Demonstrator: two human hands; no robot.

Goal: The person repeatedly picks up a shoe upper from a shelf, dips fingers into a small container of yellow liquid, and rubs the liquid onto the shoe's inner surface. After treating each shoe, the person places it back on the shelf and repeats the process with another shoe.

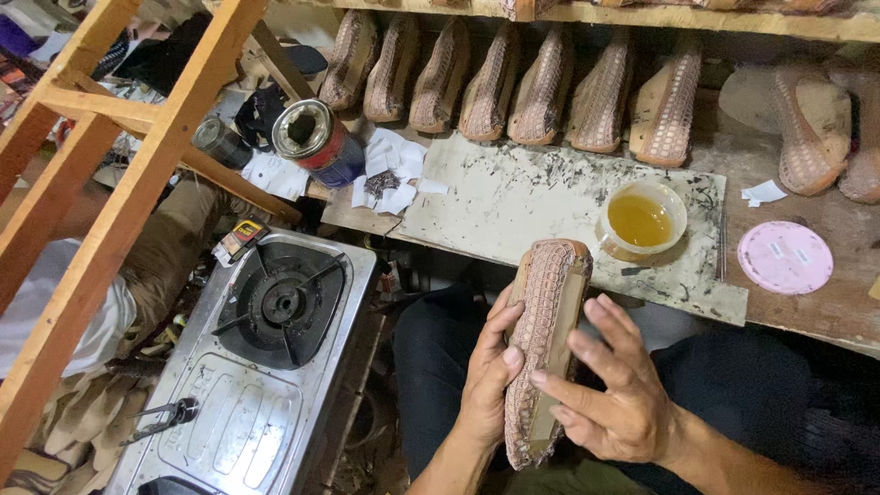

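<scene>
Two hands are closed around one shoe upper stretched over a last [543, 344], which is held sole side up over the lap, just below the stained work board [513, 197]. The left hand [486, 376] grips it from the side, the thumb laid across the woven pink mesh, while the right hand [614, 394] is spread against the other edge, its fingers pressed to the bare insole strip. The step in hand appears to be the pressing down of the mesh margin around the insole. The next move is judged to call for adhesive: a bowl of yellow liquid [642, 218] is set on the board, just above the toe of the held shoe. A careful, even fold would be needed so that no wrinkle is left. Beyond the board, a row of finished uppers [513, 87] is leaned against the shelf. Left of the board, a gas burner [280, 302] and an open tin [316, 137] are seen; right of it, a pink lid [785, 257] lies.
</scene>
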